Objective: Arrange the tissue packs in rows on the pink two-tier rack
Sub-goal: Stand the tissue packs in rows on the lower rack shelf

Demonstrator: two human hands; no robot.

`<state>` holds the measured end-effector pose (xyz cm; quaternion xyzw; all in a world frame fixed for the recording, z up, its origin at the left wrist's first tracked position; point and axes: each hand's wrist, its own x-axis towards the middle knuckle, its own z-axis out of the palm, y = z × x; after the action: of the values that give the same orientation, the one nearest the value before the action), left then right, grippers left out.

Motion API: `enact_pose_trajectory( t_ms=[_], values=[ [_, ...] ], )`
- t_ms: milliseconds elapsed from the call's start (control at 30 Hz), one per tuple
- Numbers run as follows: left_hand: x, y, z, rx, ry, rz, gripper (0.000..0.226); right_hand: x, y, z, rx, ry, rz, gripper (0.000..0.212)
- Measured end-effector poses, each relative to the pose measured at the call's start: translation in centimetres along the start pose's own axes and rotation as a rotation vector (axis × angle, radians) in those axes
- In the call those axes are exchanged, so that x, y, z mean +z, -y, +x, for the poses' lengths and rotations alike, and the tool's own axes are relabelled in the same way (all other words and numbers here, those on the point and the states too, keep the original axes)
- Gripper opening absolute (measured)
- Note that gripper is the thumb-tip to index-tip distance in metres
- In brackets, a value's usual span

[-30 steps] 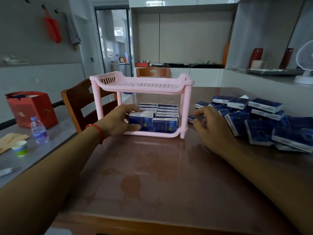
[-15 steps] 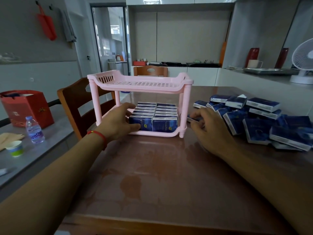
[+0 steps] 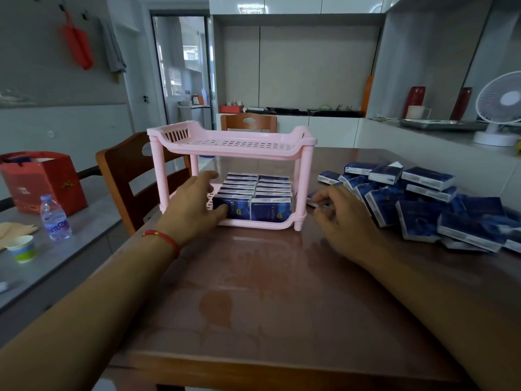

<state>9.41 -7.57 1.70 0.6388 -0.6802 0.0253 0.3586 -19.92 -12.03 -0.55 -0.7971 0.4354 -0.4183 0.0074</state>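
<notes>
The small clear plastic water bottle [image 3: 53,218] at nine o'clock shows partial blue letters "ent" on its label; print on the blue tissue packs [image 3: 270,208] is too blurred to read.

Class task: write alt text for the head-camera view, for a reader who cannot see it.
A person's left hand touches the front blue tissue pack on the lower tier of a pink two-tier rack, where two rows stand. The right hand reaches to a loose pile of packs on the brown table.
</notes>
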Motion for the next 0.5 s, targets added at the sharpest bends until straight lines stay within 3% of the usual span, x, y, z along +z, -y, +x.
enact_pose_trajectory(
  t_ms=[167, 300, 400, 500],
  values=[
    [-0.2, -2.0, -1.5, 0.287, -0.252, 0.261, 0.028, -1.7, 0.7, -0.4, 0.007, -0.019, -0.005, 0.015],
    [1.1, -3.2, -1.7, 0.446, -0.195, 0.336, 0.022, -4.1, 0.6, -1.5, 0.017, -0.006, -0.132, 0.011],
    [2.1, -2.9, -0.5, 0.469, -0.130, 0.397, 0.036, -5.3, -0.2, -2.8, 0.036, 0.035, -0.210, 0.010],
    [2.4, -2.7, 0.6, 0.436, -0.108, 0.333, 0.036, -5.5, -0.5, -3.5, 0.055, 0.053, -0.206, 0.009]
  ],
)
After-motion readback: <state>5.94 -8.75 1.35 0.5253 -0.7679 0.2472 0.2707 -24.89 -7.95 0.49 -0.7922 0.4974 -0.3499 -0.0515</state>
